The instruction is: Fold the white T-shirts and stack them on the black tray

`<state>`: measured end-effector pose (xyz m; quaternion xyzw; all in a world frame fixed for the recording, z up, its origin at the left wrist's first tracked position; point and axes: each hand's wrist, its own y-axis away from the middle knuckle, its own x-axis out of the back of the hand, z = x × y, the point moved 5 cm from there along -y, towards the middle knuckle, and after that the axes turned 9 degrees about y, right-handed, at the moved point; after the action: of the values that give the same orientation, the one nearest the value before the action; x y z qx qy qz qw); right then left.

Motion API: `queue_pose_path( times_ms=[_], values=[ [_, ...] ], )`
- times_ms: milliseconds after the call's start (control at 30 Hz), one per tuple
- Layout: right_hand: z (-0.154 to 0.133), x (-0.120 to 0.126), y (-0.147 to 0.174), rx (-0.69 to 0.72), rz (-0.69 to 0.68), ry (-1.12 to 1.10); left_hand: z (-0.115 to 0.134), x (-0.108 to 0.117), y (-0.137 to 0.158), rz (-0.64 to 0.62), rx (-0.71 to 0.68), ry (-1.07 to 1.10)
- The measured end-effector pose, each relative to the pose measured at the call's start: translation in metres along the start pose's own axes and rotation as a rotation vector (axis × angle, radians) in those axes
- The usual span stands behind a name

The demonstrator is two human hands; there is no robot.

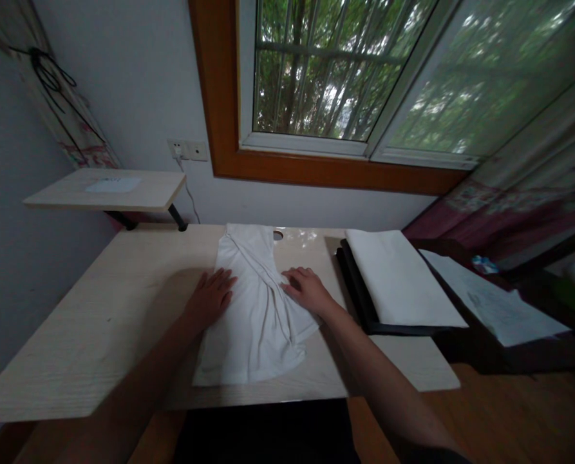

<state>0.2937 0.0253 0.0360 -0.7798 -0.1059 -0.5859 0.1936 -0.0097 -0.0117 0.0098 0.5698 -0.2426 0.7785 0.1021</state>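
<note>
A white cloth garment (253,322) lies spread on the light wooden desk (137,277), with diagonal creases running from its upper left down to its lower right. My left hand (212,293) rests flat on the garment's left edge, fingers stretched and slightly apart. At the opposite edge, my right hand (309,290) touches the cloth with its fingertips. Its thumb and index finger are apart, and the fingers are a little bent. The garment's lower hem lies near the front edge of the desk.
Right of my right arm lies a white sheet (403,277) on a black flat object (357,283). Another printed sheet (494,296) lies farther right. A raised shelf (152,190) stands at the back left. Behind the desk is a window (335,77).
</note>
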Motion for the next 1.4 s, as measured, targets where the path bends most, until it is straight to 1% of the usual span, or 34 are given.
queue_pose_path(
  times_ms=[133,233,333,400,467,567,633,700,767,833,900,967,1067,1133,1267,1333,1400],
  values=[
    [0.016,0.009,0.043,-0.12,-0.118,-0.003,0.004,0.004,0.028,-0.001,-0.017,-0.019],
    [0.021,0.013,0.068,-0.119,-0.199,-0.051,0.006,0.008,0.045,0.016,-0.015,-0.006],
    [0.017,0.021,0.082,-0.094,-0.184,-0.199,0.008,0.012,0.056,0.036,-0.007,0.027],
    [0.01,0.03,0.086,-0.143,-0.113,-0.368,0.009,0.017,0.059,0.047,-0.001,0.056],
    [-0.003,0.043,0.085,-0.189,-0.024,-0.537,0.011,0.022,0.058,0.046,0.0,0.109],
    [-0.037,0.064,0.077,-0.158,0.082,-0.669,0.017,0.03,0.052,0.064,0.029,0.27],
    [-0.067,0.076,0.071,-0.062,0.125,-0.657,0.024,0.035,0.047,0.078,0.087,0.427],
    [-0.099,0.081,0.065,0.095,0.133,-0.63,0.035,0.038,0.041,0.043,0.129,0.588],
    [-0.126,0.077,0.063,0.228,0.116,-0.614,0.049,0.041,0.037,-0.046,0.133,0.706],
    [-0.144,0.067,0.064,0.315,0.085,-0.602,0.063,0.045,0.034,-0.154,0.11,0.761],
    [-0.154,0.056,0.067,0.361,0.051,-0.594,0.073,0.049,0.034,-0.242,0.091,0.779],
    [-0.156,0.047,0.073,0.364,0.042,-0.589,0.075,0.053,0.036,-0.261,0.097,0.801],
    [-0.15,0.038,0.085,0.326,0.068,-0.538,0.072,0.061,0.043,-0.198,0.15,0.892],
    [-0.145,0.031,0.095,0.309,0.068,-0.432,0.069,0.066,0.049,-0.153,0.19,0.946],
    [-0.134,0.013,0.113,0.263,0.037,-0.185,0.068,0.073,0.059,-0.043,0.265,0.966],
    [-0.129,0.006,0.119,0.247,0.018,-0.115,0.069,0.072,0.064,0.016,0.312,1.023],
    [-0.123,0.001,0.123,0.25,-0.008,-0.078,0.068,0.066,0.071,0.085,0.377,1.147]
  ],
)
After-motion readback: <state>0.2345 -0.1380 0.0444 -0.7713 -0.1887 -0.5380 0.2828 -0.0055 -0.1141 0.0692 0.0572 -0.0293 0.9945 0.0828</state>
